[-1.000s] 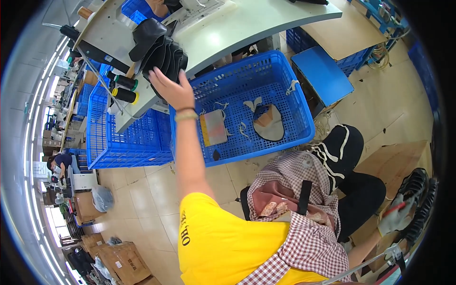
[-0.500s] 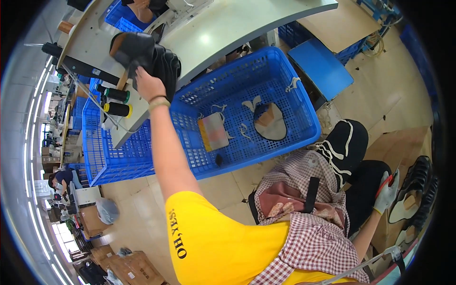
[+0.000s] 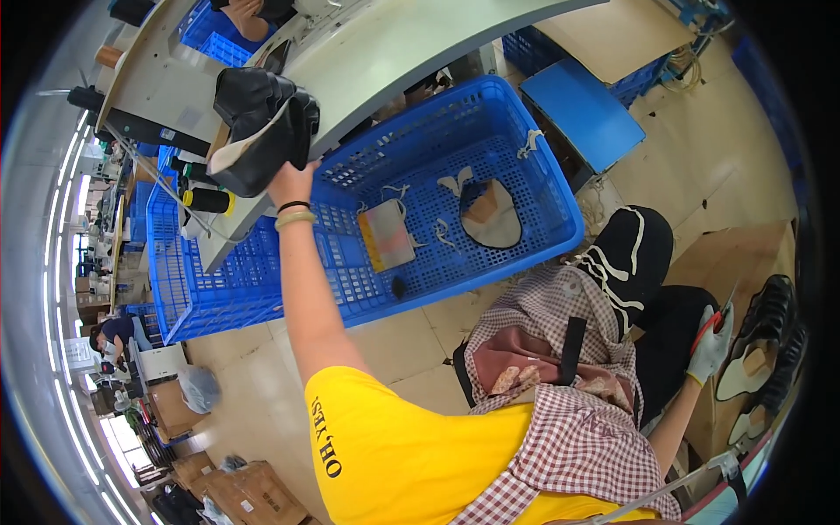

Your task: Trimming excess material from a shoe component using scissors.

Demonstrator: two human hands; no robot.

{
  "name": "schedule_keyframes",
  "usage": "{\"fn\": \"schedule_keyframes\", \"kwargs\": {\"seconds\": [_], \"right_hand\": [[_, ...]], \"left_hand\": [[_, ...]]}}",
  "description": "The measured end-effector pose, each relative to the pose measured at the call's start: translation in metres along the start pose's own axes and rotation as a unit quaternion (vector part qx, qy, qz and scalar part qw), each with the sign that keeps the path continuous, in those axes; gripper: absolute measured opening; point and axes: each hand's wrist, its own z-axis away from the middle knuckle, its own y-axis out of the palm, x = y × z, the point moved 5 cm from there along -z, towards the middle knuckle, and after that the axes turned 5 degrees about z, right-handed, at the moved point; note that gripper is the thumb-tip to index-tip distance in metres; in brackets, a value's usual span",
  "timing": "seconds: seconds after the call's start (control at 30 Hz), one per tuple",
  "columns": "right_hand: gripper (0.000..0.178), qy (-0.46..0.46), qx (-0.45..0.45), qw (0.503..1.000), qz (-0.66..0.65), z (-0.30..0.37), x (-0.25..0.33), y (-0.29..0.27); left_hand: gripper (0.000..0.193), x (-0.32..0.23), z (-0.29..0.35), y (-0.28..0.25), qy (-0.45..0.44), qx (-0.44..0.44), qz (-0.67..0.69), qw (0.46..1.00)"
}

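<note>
My left hand (image 3: 293, 185) reaches to the white table's corner and is closed on a bundle of black leather shoe uppers (image 3: 271, 131). The bundle is tilted, with a pale lining edge showing, and hides most of my fingertips. Low on the right, my right hand (image 3: 712, 348) wears a pale glove and is closed round red-handled scissors (image 3: 705, 329), whose blade points up. Beside it, more black shoe uppers (image 3: 759, 337) with pale linings lie in rows on brown cardboard (image 3: 731, 249).
A blue plastic basket (image 3: 564, 197) holds a pale lined piece (image 3: 492, 219), a small pouch (image 3: 385, 234) and white scraps. Thread spools (image 3: 208, 201) stand at the table (image 3: 394, 66) edge. Another person's hand (image 3: 245, 16) shows beyond the table. A blue board (image 3: 584, 114) lies right of the basket.
The black uppers have been turned over at the table corner, so the pale lining now shows. My left hand has shifted from their top to their near lower end. The right hand has barely moved.
</note>
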Motion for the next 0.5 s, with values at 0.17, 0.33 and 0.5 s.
{"fn": "schedule_keyframes", "kwargs": {"seconds": [0.17,0.33,0.5], "right_hand": [[0.054,0.056,0.017,0.995,0.074,0.0,0.002,-0.007],[0.055,0.049,0.02,0.995,0.088,-0.003,-0.002,-0.005],[0.056,0.064,0.012,0.989,0.132,-0.002,0.002,-0.007]], "left_hand": [[0.093,0.025,-0.026,-0.012,0.084,0.021,0.042,0.995],[0.085,0.028,-0.033,-0.02,0.139,0.008,0.002,0.99],[0.076,0.005,-0.025,-0.005,0.0,-0.072,-0.087,0.994]]}}
